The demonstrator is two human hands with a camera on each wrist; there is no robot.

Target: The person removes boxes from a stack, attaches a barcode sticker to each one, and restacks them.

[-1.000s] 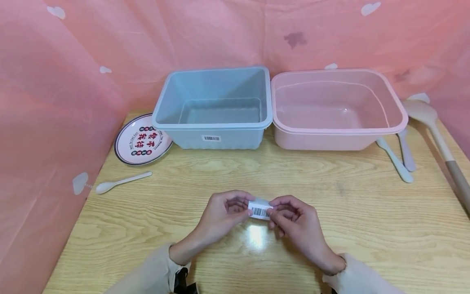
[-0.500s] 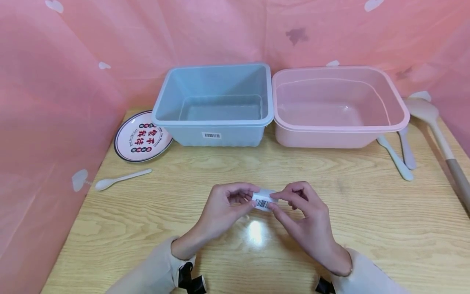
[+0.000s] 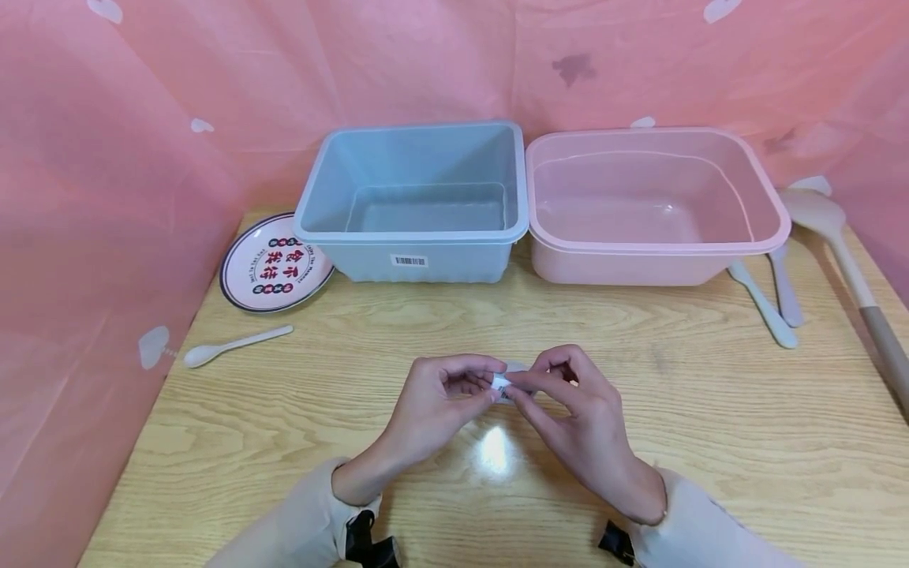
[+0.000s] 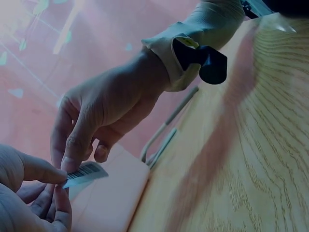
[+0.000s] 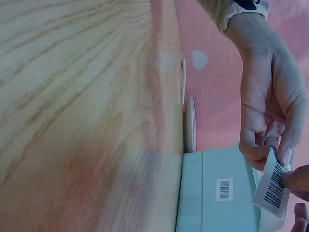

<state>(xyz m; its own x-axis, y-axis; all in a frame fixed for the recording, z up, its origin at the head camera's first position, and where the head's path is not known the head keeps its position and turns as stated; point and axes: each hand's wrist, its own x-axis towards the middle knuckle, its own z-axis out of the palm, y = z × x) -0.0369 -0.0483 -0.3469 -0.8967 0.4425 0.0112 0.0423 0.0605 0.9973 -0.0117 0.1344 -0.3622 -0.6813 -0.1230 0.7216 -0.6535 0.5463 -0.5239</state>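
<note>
A small piece with a white barcode label (image 5: 274,189) is held above the table in front of me. My left hand (image 3: 430,404) pinches its left end between thumb and fingers. My right hand (image 3: 584,420) pinches the label too, thumb and forefinger close to the left fingertips, and covers much of it in the head view. In the right wrist view the barcode piece looks bent, with a pale translucent part below it. In the left wrist view the barcode (image 4: 87,172) sticks out between the two hands.
A blue basin (image 3: 419,260) and a pink basin (image 3: 625,268) stand side by side at the back. A printed plate (image 3: 273,272) and a white spoon (image 3: 234,345) lie at left. Two pale utensil handles (image 3: 770,312) and a long ladle-like utensil (image 3: 845,244) lie at right.
Both hands have risen slightly toward the basins with the labelled piece. My right fingers have shifted left across the label toward the left fingertips, hiding more of the barcode.
</note>
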